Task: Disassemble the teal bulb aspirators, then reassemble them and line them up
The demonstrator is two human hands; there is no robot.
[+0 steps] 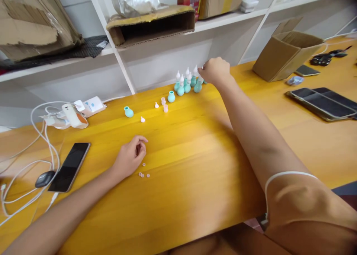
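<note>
My right hand point(216, 70) reaches to the back of the table, fingers pinched at the top of a turquoise squeeze bulb point(198, 86); its tip is hidden behind them. Beside it several turquoise bulbs with white nozzles point(187, 85) stand upright in a cluster. My left hand point(131, 154) rests on the table, loosely curled and holding nothing visible. Small pale rings point(143, 164) lie close to it. One bulb without nozzle point(171, 96) stands left of the cluster; another bulb point(128, 112) lies tilted farther left. Between them are white nozzle tips point(142, 119) and pinkish collars point(165, 108).
At left lie a phone point(71, 167), a black mouse point(45, 178), white cables and a power strip point(93, 106). At right are an open cardboard box point(279, 57) and dark tablets or phones point(323, 102). White shelves point(167, 57) with cartons rise behind the table.
</note>
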